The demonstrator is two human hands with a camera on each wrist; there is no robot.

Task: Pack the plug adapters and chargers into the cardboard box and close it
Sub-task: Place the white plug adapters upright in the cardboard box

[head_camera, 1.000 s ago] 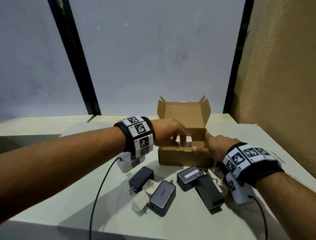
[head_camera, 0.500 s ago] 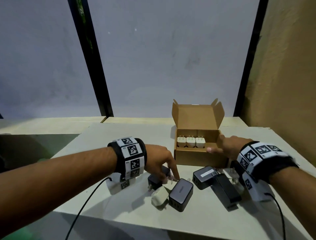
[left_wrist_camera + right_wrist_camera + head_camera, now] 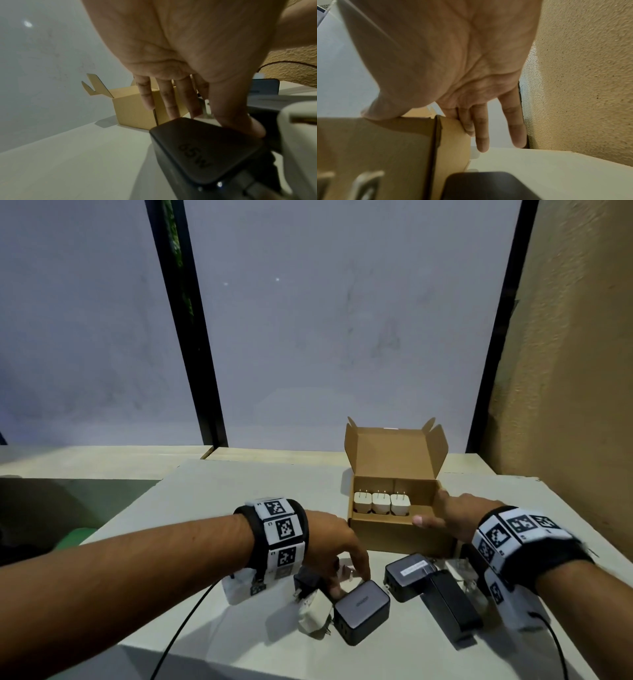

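The open cardboard box (image 3: 394, 537) stands on the table with three white plug adapters (image 3: 381, 504) lined up inside, prongs up. My right hand (image 3: 440, 513) grips its front right corner, thumb on the front rim and first fingers against the side wall (image 3: 453, 142). My left hand (image 3: 349, 580) is down among the loose chargers. Its fingers are straight and its thumb rests on a small black 65W charger (image 3: 205, 148). Beside it lie a white adapter (image 3: 313, 613) and a dark grey charger (image 3: 361, 609). Whatever is under the left fingers is hidden.
Two more black chargers (image 3: 409, 575) (image 3: 450, 606) lie in front of the box, below my right wrist. A textured tan wall (image 3: 565, 405) stands close on the right. The table's front edge (image 3: 239, 655) is near. Cables trail from both wrists.
My left hand has come out of the box and dropped to the chargers on the table, uncovering three white adapters inside. The right hand has stayed on the box corner.
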